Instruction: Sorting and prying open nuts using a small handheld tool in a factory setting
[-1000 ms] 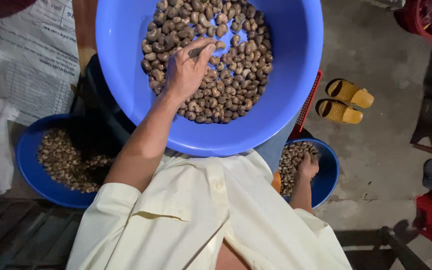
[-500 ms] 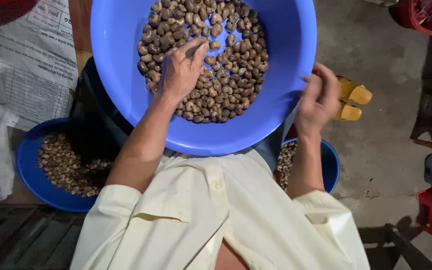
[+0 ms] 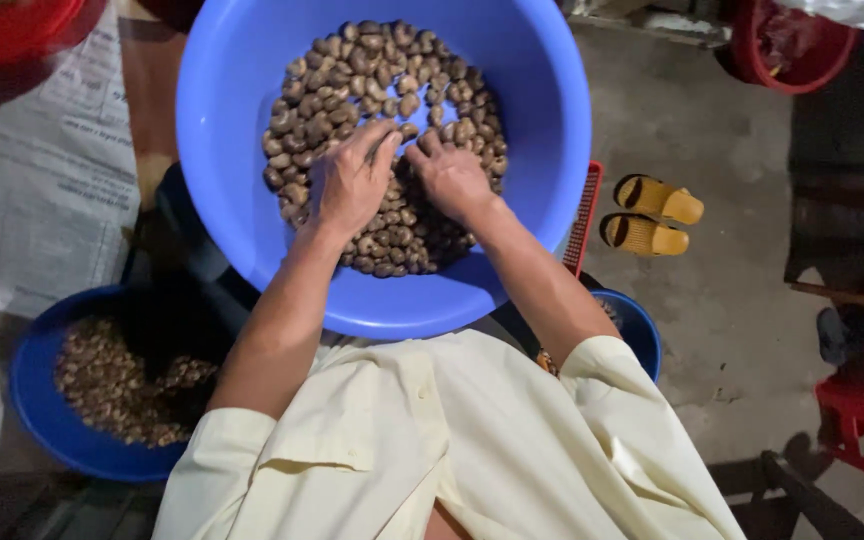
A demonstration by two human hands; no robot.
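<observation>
A big blue basin (image 3: 214, 130) sits on my lap, holding a heap of brown cashew nuts (image 3: 382, 70). Both my hands are inside it, side by side on the pile. My left hand (image 3: 350, 182) lies palm down, its thumb and forefinger pinched on a small dark nut at the heap's middle. My right hand (image 3: 449, 176) rests next to it, fingertips spread and touching the nuts, almost meeting the left fingertips. My cream shirt sleeves fill the bottom of the view.
A smaller blue bowl (image 3: 30, 410) of pale nuts (image 3: 102, 385) stands at lower left, another blue bowl (image 3: 644, 332) at lower right. Yellow sandals (image 3: 649, 215), a red stool (image 3: 862, 415), a red bucket (image 3: 782, 48) and printed paper (image 3: 52, 160) lie around on the concrete floor.
My right hand has risen from the lower right bowl, crossed over the basin's rim and landed on the nuts beside my left hand. The left hand has stayed on the heap.
</observation>
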